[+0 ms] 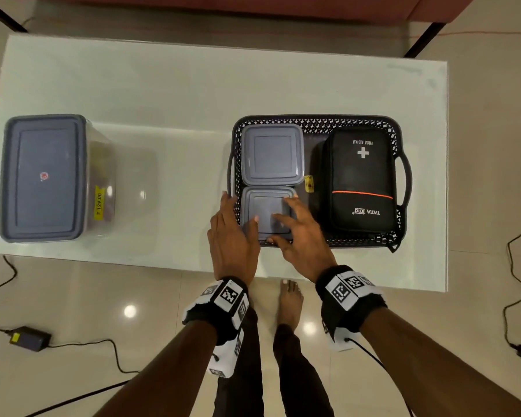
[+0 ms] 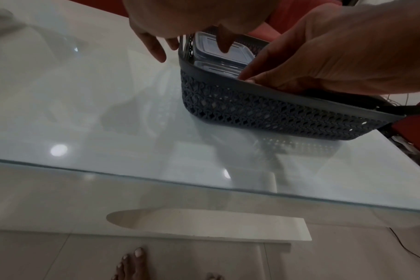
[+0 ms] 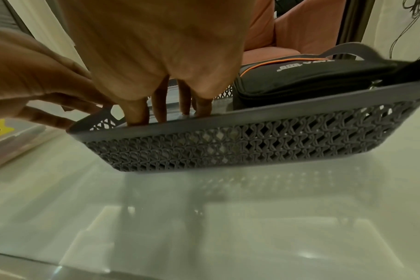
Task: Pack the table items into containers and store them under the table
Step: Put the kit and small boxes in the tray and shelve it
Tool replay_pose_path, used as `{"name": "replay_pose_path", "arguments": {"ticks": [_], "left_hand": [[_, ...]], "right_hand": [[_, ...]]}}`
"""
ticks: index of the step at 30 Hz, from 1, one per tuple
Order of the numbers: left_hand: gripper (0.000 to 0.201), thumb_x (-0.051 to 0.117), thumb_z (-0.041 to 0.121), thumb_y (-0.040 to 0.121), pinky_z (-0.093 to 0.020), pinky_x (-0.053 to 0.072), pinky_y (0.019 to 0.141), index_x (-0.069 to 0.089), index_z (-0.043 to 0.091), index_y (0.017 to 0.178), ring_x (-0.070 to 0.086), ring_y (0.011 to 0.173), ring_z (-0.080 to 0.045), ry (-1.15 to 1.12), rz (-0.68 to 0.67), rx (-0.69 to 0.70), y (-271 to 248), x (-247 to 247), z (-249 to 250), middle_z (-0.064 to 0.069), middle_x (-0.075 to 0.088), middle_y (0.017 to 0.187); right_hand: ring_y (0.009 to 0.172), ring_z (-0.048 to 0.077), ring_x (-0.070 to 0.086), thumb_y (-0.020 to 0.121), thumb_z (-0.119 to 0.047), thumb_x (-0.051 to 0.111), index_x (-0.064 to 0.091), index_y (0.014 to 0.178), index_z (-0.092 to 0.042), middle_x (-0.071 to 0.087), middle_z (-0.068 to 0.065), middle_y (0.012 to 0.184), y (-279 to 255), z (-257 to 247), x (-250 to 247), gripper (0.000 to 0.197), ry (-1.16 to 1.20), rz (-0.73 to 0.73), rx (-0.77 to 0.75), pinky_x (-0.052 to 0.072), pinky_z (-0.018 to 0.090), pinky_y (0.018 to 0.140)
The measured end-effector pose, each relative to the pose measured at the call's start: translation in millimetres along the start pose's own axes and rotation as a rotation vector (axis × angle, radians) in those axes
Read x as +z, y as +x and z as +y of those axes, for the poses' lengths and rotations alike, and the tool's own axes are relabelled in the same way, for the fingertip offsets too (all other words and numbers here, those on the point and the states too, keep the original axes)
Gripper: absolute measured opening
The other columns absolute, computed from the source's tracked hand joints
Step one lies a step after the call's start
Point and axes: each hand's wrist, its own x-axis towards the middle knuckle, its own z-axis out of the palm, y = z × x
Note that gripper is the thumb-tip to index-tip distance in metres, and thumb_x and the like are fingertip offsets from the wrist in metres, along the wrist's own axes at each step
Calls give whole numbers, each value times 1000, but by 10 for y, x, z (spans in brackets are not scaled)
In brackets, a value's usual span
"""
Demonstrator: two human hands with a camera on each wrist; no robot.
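From the head view, the glass counter carries one dark lattice basket with two side handles, and one large clear tub with a grey lid and a yellow price sticker, well apart to the left. Inside the basket lie two small square grey-lidded boxes, the far box and the near box touching, and one black first aid kit with a white cross and an orange stripe. The left hand rests at the basket's near left corner, fingers straight. The right hand lies spread on the near box's lid, fingers relaxed, gripping nothing.

The left wrist view shows both boxes stacked in depth behind the basket wall, with the right hand's fingertips at the rim.

In the right wrist view, the right hand's fingers reach down inside the basket beside the kit.
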Motion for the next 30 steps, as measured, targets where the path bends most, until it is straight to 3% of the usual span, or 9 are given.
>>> {"name": "replay_pose_path", "arguments": {"ticks": [2,5,7,8,10,12,15,20,30], "left_hand": [[68,51,43,94,-43,38,108,20,18,150,44,129,-24,-46,32,-42,81,-22,81,-9,44,145],[74,48,44,96,-43,34,112,9,16,153,40,133,-28,-35,18,-74,288,-31,183,-13,40,148],[69,44,39,99,-41,32,112,13,10,153,40,135,-32,-31,-47,-120,442,-26,216,-17,41,148],[62,42,34,100,-40,34,109,19,6,151,44,132,-34,-32,-69,-143,502,-24,239,-19,45,145],[46,39,22,101,-41,42,98,36,2,143,54,120,-40,4,-60,-165,570,-31,279,-24,57,130],[37,39,13,99,-42,43,92,46,-1,133,56,112,-43,68,-50,-185,575,-43,308,-27,62,120],[33,39,15,100,-42,40,92,50,-3,125,54,113,-44,122,-62,-218,519,-30,330,-28,61,121],[34,35,17,101,-43,39,94,50,-3,124,52,116,-44,194,-58,-240,304,39,242,-29,58,123],[30,34,12,99,-47,43,84,46,-4,122,56,106,-48,172,-90,-153,-749,-14,-279,-33,58,115]], "right_hand": [[145,24,22,88,-29,66,52,133,-12,31,10,154,-3,-29,-101,50,-53,70,-22,24,43,119],[138,26,37,90,-35,61,54,130,-8,44,14,145,6,34,-398,48,-102,470,21,31,39,112],[133,28,42,91,-40,58,53,131,-7,46,15,142,36,210,-634,52,-100,703,181,35,42,107],[132,30,41,91,-43,56,48,134,-7,44,16,143,58,329,-747,57,-111,748,305,34,44,106],[135,35,36,92,-48,51,34,144,-5,36,19,147,106,572,-921,69,-149,711,551,31,50,107],[133,40,37,96,-44,45,23,147,-1,37,23,146,141,775,-987,71,-84,594,686,31,52,105],[119,43,51,101,-30,40,32,141,-1,53,25,131,93,948,-940,50,83,554,667,41,49,96],[93,43,60,101,-18,35,45,114,-1,65,21,105,-143,1032,-757,24,-21,659,625,42,43,74],[93,42,61,103,-26,31,47,112,-2,67,21,104,-1140,949,-222,29,-37,773,807,38,40,74]]}}
